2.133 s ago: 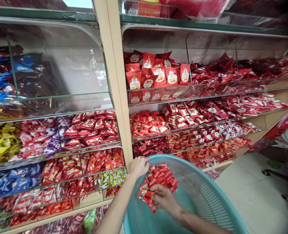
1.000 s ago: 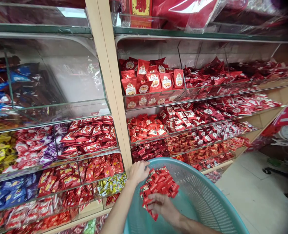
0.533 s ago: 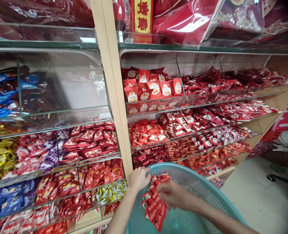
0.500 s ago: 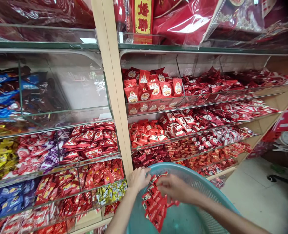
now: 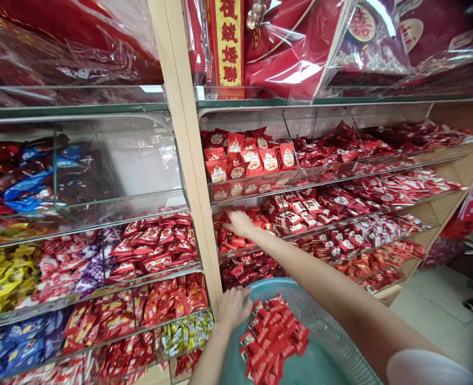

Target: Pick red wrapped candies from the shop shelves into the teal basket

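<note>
At lower centre, black-lettered red packets lie beside the left hand, gripping the basket; right hand above, hold unclear.

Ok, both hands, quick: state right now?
Left hand: closed over the teal basket's rim.
Right hand: at the shelved red packets; cannot tell whether open or holding any.

Right hand: fingertips out of sight among red packets at centre; perhaps touching them, though any grip is hidden.
Blue basket: lower part cut off by the bottom edge, right side partly behind the right arm.
White sleeve: cropped at lower right.
Yellow banner: top cut off by the upper edge.
Dark object, far right: blurred.
</note>
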`<state>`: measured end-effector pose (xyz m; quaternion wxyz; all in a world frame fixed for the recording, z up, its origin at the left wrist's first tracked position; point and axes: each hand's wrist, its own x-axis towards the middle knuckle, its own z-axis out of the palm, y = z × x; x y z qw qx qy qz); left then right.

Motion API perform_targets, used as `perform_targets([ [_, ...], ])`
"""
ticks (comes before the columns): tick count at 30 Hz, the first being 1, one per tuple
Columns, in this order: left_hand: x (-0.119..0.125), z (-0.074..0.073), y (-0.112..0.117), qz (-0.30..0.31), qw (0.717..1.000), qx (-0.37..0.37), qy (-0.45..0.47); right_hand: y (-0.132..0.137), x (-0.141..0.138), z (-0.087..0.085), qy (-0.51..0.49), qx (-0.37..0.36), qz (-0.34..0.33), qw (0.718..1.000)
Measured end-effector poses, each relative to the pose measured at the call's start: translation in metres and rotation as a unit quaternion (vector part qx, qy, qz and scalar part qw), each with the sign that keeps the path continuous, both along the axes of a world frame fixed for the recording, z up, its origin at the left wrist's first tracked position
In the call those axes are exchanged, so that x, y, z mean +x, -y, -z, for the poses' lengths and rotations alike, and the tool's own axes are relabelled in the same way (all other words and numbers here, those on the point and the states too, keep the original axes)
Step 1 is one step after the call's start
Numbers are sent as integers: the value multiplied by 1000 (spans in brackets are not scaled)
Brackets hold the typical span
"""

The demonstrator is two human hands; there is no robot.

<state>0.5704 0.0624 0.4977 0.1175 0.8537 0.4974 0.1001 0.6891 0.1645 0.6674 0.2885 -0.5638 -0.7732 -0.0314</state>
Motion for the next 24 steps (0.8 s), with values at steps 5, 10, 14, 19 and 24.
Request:
perform_targets([
  [5, -1, 7, -4, 10, 1000, 10, 6, -15, -11, 10, 33, 6, 27, 999],
  [10, -1, 10, -5, 3, 1000, 11, 13, -11, -5, 14, 31, 19, 41, 998],
  [14, 0, 6, -3, -10, 1000, -1, 7, 1, 8, 11, 9, 20, 40, 999],
  [19, 3, 0, -1, -9, 1000, -3, -19, 51, 28, 6, -151, 31, -25, 988],
  [24, 3, -2, -1, 3, 1000, 1, -30, 140, 46, 23, -296, -20, -104, 949],
])
